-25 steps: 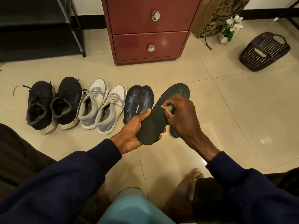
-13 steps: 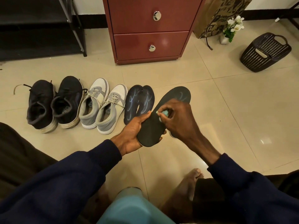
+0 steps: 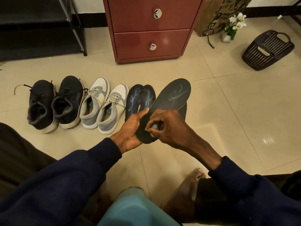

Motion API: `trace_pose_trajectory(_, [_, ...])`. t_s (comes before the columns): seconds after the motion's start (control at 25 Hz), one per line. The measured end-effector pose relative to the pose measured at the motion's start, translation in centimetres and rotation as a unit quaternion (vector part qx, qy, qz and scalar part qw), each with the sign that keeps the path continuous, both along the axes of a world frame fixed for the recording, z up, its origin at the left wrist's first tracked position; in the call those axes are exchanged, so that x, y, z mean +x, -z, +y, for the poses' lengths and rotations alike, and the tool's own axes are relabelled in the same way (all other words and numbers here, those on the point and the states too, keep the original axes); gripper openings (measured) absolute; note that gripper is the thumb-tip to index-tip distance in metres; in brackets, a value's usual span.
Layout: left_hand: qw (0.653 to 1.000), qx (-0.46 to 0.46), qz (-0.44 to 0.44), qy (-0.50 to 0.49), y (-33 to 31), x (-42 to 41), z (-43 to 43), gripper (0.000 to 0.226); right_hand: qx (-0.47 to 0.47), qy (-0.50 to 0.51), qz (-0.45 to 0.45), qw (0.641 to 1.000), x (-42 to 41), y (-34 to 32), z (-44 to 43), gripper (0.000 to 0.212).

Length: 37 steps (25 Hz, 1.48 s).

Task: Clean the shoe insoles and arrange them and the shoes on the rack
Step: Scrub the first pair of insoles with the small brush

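My left hand (image 3: 132, 128) grips the heel end of a black insole (image 3: 171, 97) held above the floor, toe pointing away. My right hand (image 3: 167, 126) pinches a small teal cloth (image 3: 154, 127) and presses it on the insole near the heel. Wet streaks show on the insole's toe. Under it lies another black insole (image 3: 184, 110), mostly hidden. Two more dark insoles (image 3: 140, 98) with pale streaks lie on the tiles to the left. Beside them stand a grey-and-white pair of sneakers (image 3: 104, 103) and a black pair of sneakers (image 3: 55, 101). The black rack (image 3: 76, 26) stands at the back left.
A red-brown drawer cabinet (image 3: 151, 28) stands straight ahead. A paper bag (image 3: 218, 15), a small vase of white flowers (image 3: 232, 26) and a dark woven basket (image 3: 267, 49) are at the back right. A teal container (image 3: 135, 209) sits between my legs, my bare foot (image 3: 190, 185) beside it.
My right hand has slid the cloth down the insole from the middle toward the heel. My left hand keeps the same grip, and the insole has tipped slightly more upright.
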<state>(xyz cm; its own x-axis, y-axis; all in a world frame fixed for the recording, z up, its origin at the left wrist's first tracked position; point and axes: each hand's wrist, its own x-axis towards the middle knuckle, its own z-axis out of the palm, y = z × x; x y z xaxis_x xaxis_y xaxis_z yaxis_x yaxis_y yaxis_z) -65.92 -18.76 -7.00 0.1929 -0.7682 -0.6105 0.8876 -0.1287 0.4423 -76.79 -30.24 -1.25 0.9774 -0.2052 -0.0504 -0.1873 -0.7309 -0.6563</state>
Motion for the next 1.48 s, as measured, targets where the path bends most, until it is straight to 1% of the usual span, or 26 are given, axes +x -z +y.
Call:
trace_pose_trajectory(0.04, [1.000,0.001,-0.002,0.004,0.1,0.1,0.0,0.035,0.023,-0.038,0.034,0.998,0.0,-0.4,0.3,0.010])
trace_pose_trajectory(0.08, [1.000,0.001,-0.003,0.004,0.2,0.1,0.0,0.035,0.018,-0.052,0.053,0.997,0.1,-0.7,0.1,0.010])
trace_pose_trajectory(0.12, [1.000,-0.004,-0.004,0.004,0.3,0.1,-0.1,0.035,-0.015,-0.035,0.051,0.998,0.3,-0.8,-0.7,0.009])
trace_pose_trajectory(0.16, [1.000,-0.008,-0.006,0.003,0.0,0.0,-0.2,0.035,-0.067,0.003,0.041,0.997,0.5,-0.8,-1.5,0.007])
trace_pose_trajectory(0.24, [1.000,-0.006,-0.013,0.002,-0.3,0.0,-0.3,0.040,-0.173,0.099,0.022,0.980,0.5,-0.6,-2.8,0.006])
trace_pose_trajectory(0.28, [1.000,-0.005,-0.016,-0.001,-0.3,0.1,-0.3,0.042,-0.190,0.130,0.010,0.973,0.4,-0.4,-2.7,0.006])
trace_pose_trajectory(0.32, [1.000,-0.004,-0.017,-0.006,-0.1,0.3,-0.3,0.041,-0.176,0.129,-0.005,0.976,0.3,-0.1,-2.1,0.006])
trace_pose_trajectory(0.36, [1.000,-0.003,-0.013,-0.013,0.0,0.4,-0.3,0.040,-0.139,0.095,-0.012,0.986,0.2,0.2,-1.0,0.007])
trace_pose_trajectory(0.4, [1.000,-0.001,-0.011,-0.021,0.4,0.4,-0.3,0.040,-0.085,0.041,-0.006,0.996,0.1,0.1,0.1,0.008])
trace_pose_trajectory(0.48, [0.999,0.005,-0.010,-0.032,0.8,0.5,-0.3,0.039,0.000,-0.050,0.041,0.998,-0.1,-0.4,1.1,0.009])
trace_pose_trajectory(0.52, [0.999,0.008,-0.010,-0.033,0.8,0.4,-0.4,0.038,0.002,-0.060,0.058,0.997,0.0,-0.7,0.7,0.009])
trace_pose_trajectory(0.56, [0.999,0.009,-0.011,-0.033,0.9,0.3,-0.5,0.037,-0.023,-0.040,0.054,0.997,0.2,-0.7,-0.1,0.008])
trace_pose_trajectory(0.68, [0.999,0.013,-0.011,-0.030,0.6,0.0,-0.6,0.038,-0.151,0.103,0.000,0.983,0.5,-0.3,-2.0,0.005])
trace_pose_trajectory(0.72, [0.999,0.015,-0.011,-0.029,0.6,0.0,-0.6,0.037,-0.167,0.129,-0.025,0.977,0.6,0.1,-2.0,0.006])
trace_pose_trajectory(0.76, [0.999,0.015,-0.008,-0.030,0.6,0.1,-0.6,0.036,-0.152,0.135,-0.047,0.978,0.6,0.5,-1.5,0.007])
trace_pose_trajectory(0.8, [0.999,0.015,-0.005,-0.033,0.6,0.1,-0.6,0.035,-0.112,0.121,-0.060,0.984,0.7,0.8,-0.8,0.009])
trace_pose_trajectory(0.88, [0.999,0.019,-0.007,-0.039,0.8,0.2,-0.4,0.038,-0.014,0.045,-0.053,0.997,0.5,0.8,0.9,0.012])
trace_pose_trajectory(0.96, [0.999,0.029,-0.015,-0.036,0.9,0.3,-0.3,0.039,0.043,-0.039,0.000,0.998,0.2,-0.1,1.4,0.012])
trace_pose_trajectory(1.0, [0.999,0.032,-0.017,-0.034,0.8,0.2,-0.4,0.036,0.036,-0.067,0.030,0.997,0.3,-0.5,0.9,0.012])
trace_pose_trajectory(1.04, [0.999,0.032,-0.021,-0.034,0.8,0.2,-0.4,0.034,0.001,-0.073,0.045,0.996,0.4,-0.7,0.2,0.011])
trace_pose_trajectory(1.16, [0.999,0.023,-0.025,-0.042,0.8,0.2,-0.6,0.033,-0.125,0.014,0.015,0.992,0.7,-0.4,-1.8,0.010])
trace_pose_trajectory(1.2, [0.998,0.023,-0.026,-0.046,0.9,0.2,-0.6,0.032,-0.136,0.041,-0.001,0.990,0.7,-0.2,-1.7,0.010])
trace_pose_trajectory(1.28, [0.998,0.025,-0.030,-0.038,0.7,0.3,-0.6,0.035,-0.094,0.033,-0.035,0.994,0.7,0.2,-0.2,0.011])
trace_pose_trajectory(1.36, [0.998,0.040,-0.026,-0.032,0.8,0.2,-0.5,0.043,-0.014,-0.034,-0.025,0.999,0.4,-0.1,1.2,0.012])
trace_pose_trajectory(1.44, [0.998,0.045,-0.022,-0.036,0.8,0.1,-0.3,0.036,0.017,-0.087,0.049,0.995,0.3,-0.9,1.0,0.012])
trace_pose_trajectory(1.48, [0.998,0.039,-0.023,-0.035,0.8,0.1,-0.3,0.036,-0.008,-0.092,0.084,0.992,0.4,-1.0,0.3,0.011])
